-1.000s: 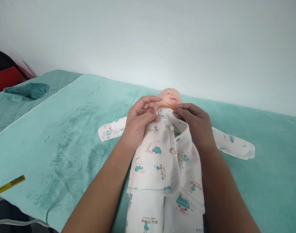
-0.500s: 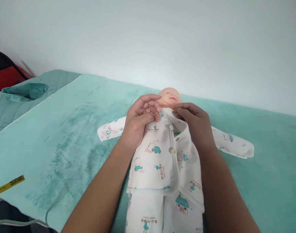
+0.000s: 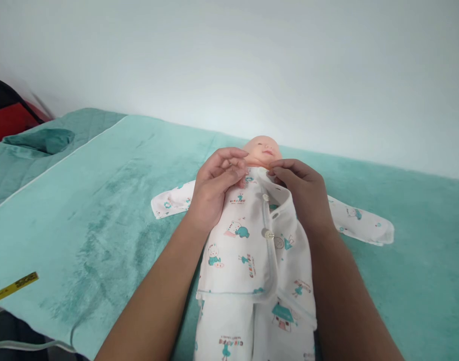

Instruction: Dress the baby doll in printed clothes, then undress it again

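Note:
A baby doll [image 3: 263, 149] lies on its back, dressed in a white printed baby jacket [image 3: 233, 250] and matching trousers [image 3: 225, 326]. My right hand [image 3: 304, 188] pinches the jacket's collar edge just below the doll's chin. Across from it, my left hand [image 3: 218, 185] rests by the other side of the neckline, index finger stretched toward the doll's cheek and the others loosely bent and apart. Two pale buttons, an upper button [image 3: 266, 197] and a lower button [image 3: 269, 234], show on the front edge. A buttonhole [image 3: 276, 214] shows on the loose opposite flap, which stands folded open.
Both jacket sleeves stretch out sideways over a teal plush cover [image 3: 112, 200]. A yellow strip [image 3: 13, 288] and a pale cable [image 3: 30, 344] are at the lower left. A red and black item [image 3: 11, 113] stands at the far left. A white wall [image 3: 229, 65] rises behind.
My left thumb has shifted up slightly, closer to the bent fingers. My right hand and the doll are nearly unchanged.

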`<state>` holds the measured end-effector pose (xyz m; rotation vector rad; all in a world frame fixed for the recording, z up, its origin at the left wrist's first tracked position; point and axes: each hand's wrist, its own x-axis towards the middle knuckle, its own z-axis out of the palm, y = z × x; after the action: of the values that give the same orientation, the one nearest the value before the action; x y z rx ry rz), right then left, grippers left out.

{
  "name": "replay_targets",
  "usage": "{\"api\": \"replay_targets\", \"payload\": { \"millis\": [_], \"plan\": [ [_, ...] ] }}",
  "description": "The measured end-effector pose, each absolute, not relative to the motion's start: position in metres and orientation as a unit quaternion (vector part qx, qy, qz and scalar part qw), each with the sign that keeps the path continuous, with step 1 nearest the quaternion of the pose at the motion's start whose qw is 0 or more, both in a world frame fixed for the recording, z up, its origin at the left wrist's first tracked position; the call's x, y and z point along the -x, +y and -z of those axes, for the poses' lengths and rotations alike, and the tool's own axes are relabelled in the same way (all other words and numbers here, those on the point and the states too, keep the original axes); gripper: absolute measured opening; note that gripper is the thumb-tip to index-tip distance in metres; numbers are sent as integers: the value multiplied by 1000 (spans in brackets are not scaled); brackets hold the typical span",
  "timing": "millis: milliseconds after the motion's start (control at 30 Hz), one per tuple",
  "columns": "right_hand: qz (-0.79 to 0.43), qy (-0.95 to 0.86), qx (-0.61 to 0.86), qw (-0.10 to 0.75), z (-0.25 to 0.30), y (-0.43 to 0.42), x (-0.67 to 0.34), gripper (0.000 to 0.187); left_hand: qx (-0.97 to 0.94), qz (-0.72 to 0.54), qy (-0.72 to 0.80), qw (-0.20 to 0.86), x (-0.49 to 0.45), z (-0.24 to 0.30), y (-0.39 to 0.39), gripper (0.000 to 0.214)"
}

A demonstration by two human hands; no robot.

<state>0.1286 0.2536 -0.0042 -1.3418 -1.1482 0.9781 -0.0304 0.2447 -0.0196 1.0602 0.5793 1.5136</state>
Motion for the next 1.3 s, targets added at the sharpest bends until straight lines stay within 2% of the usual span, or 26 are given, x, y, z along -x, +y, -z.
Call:
{"api": "replay_targets", "payload": {
  "millis": [500,700,767,867,933,1000,1100,1233,1300],
  "plan": [
    [-417,-479,560,532,4,253,-127,10,-474,-637,259,550,29,21,246,21],
    [-376,-517,577,509,-3,248,-134,10,-502,-602,274,558,31,16,243,24],
    [-332,-558,603,464,-11,242,-139,17,-528,-577,295,549,32,12,240,23],
    [-271,-631,639,346,-25,227,-144,43,-589,-531,343,504,33,7,235,22],
    [-259,-662,646,278,-30,216,-145,49,-636,-489,371,467,34,5,233,20],
    [-262,-666,652,250,-28,206,-144,47,-669,-455,388,441,35,5,234,21],
    [-294,-629,653,302,-16,195,-146,37,-691,-438,387,424,39,7,236,28],
    [-428,-541,581,432,4,196,-150,18,-711,-435,369,411,41,10,237,32],
    [-477,-507,537,476,9,199,-150,14,-712,-438,360,414,41,10,237,34]
  ]
}}
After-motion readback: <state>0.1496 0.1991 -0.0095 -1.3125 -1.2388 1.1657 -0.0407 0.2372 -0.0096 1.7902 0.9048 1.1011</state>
